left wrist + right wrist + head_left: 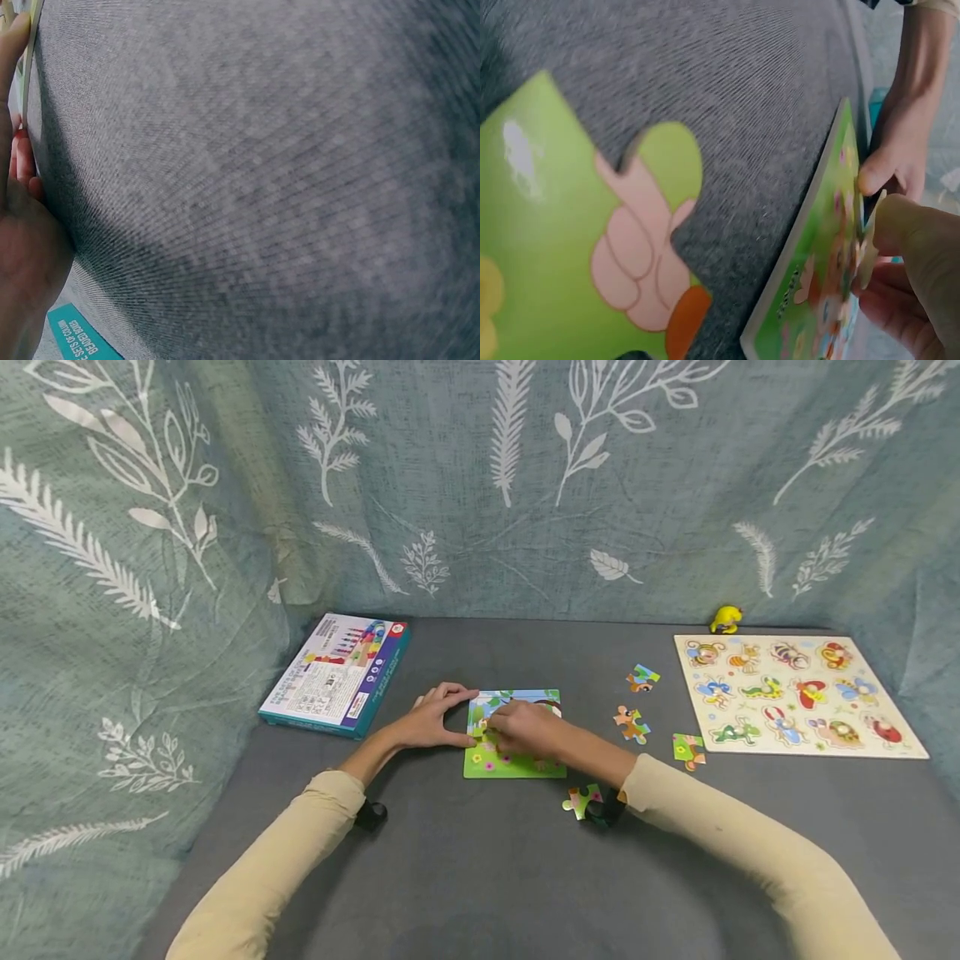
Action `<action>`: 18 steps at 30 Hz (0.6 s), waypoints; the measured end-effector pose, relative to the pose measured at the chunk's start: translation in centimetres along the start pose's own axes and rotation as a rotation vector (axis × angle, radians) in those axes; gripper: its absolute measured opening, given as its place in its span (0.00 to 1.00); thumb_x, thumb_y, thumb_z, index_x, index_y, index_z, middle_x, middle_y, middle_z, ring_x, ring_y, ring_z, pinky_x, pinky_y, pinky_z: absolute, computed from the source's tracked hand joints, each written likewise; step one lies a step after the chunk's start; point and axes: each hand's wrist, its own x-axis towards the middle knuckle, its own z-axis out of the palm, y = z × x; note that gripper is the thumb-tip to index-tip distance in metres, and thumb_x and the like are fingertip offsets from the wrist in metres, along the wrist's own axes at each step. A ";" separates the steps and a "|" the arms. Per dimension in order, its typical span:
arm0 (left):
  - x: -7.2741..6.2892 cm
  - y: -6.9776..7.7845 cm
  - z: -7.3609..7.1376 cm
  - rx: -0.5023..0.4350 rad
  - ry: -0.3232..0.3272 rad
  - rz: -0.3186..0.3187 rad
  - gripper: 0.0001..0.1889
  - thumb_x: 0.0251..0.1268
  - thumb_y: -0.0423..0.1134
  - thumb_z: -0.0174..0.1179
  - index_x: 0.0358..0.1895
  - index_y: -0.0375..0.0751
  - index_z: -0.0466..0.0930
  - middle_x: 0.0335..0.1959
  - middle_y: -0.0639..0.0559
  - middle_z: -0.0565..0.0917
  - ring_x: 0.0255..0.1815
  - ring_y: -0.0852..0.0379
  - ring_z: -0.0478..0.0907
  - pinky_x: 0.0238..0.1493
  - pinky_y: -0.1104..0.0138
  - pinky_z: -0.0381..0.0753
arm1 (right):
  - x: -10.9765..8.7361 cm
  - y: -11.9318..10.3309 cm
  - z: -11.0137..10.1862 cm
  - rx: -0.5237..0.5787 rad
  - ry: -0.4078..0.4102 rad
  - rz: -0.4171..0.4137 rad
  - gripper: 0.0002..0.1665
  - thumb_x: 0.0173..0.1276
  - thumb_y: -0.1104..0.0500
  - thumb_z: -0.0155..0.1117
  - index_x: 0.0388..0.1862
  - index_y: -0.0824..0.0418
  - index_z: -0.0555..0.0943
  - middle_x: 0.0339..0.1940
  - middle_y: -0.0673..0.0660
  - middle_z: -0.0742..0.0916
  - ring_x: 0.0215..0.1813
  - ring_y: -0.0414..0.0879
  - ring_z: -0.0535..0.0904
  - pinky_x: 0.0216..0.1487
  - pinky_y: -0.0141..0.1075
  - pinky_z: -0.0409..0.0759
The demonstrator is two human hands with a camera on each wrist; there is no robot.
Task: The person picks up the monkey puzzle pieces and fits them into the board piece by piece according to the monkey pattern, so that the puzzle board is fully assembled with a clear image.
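Note:
A square green puzzle board (517,768) with a printed animal scene lies flat on the grey table. My left hand (427,722) rests at its left edge, thumb and fingers spread apart and touching the rim. Above the board's middle, my right hand (528,729) pinches a puzzle piece (870,247) between thumb and fingers. The piece is seen edge-on in the right wrist view, and its picture is mostly hidden. One loose puzzle piece (582,802) lies under my right wrist; it looms large in the right wrist view.
Loose puzzle pieces lie to the right: one at the back (642,677), a jagged pair (632,725) and a green one (688,750). Farther right is an insect peg board (802,697), with a yellow toy (726,619) behind. A boxed set (333,672) sits back left.

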 end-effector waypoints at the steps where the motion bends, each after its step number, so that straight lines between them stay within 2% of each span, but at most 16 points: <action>1: 0.0 0.0 0.0 0.000 0.002 0.003 0.44 0.56 0.53 0.69 0.75 0.49 0.59 0.69 0.44 0.62 0.67 0.45 0.59 0.57 0.52 0.58 | 0.0 -0.1 0.0 0.009 0.005 -0.001 0.08 0.62 0.67 0.62 0.38 0.61 0.85 0.32 0.53 0.86 0.35 0.43 0.82 0.38 0.31 0.79; 5: 0.0 -0.1 -0.1 -0.007 0.007 0.008 0.44 0.56 0.52 0.69 0.75 0.48 0.59 0.68 0.43 0.62 0.67 0.45 0.60 0.57 0.53 0.57 | 0.0 -0.3 -0.2 0.059 0.004 0.011 0.08 0.61 0.68 0.63 0.38 0.63 0.85 0.30 0.53 0.86 0.33 0.42 0.81 0.39 0.32 0.78; 10: 0.1 -0.1 -0.4 0.001 0.004 0.022 0.44 0.56 0.50 0.70 0.75 0.47 0.59 0.68 0.43 0.62 0.67 0.45 0.59 0.57 0.52 0.57 | 0.1 -0.6 -0.4 0.127 0.008 0.020 0.07 0.62 0.69 0.62 0.37 0.63 0.85 0.28 0.54 0.85 0.28 0.40 0.76 0.35 0.30 0.74; 18: 0.1 -0.1 0.0 -0.015 -0.010 0.017 0.44 0.56 0.50 0.70 0.75 0.48 0.59 0.69 0.43 0.61 0.67 0.44 0.59 0.57 0.53 0.57 | 0.0 -0.7 0.0 0.135 0.009 0.031 0.07 0.61 0.70 0.61 0.33 0.62 0.84 0.24 0.52 0.82 0.25 0.37 0.70 0.32 0.27 0.68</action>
